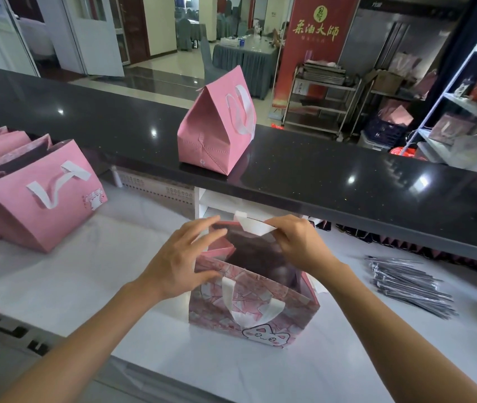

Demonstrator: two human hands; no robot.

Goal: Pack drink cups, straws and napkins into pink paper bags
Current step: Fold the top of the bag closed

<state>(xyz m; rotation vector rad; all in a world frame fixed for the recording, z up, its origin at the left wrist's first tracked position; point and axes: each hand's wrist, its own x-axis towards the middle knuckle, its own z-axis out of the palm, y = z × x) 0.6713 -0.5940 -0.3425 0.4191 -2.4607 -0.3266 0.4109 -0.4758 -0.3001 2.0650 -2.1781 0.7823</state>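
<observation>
A pink paper bag with a cat print (pixel 249 312) stands open on the white worktop in front of me. My left hand (pixel 185 257) grips its left rim and folded side. My right hand (pixel 298 239) pinches the far rim beside the white handle (pixel 253 225). The inside of the bag is dark and I cannot tell what it holds. A closed pink bag (pixel 217 126) stands on the black counter above. Wrapped straws (pixel 409 286) lie in a pile at the right.
Several empty pink bags (pixel 42 190) lean in a row at the left of the white worktop (pixel 86 271). The black counter ledge (pixel 347 181) overhangs the back of the worktop. Shelves with more bags (pixel 470 112) stand at the far right.
</observation>
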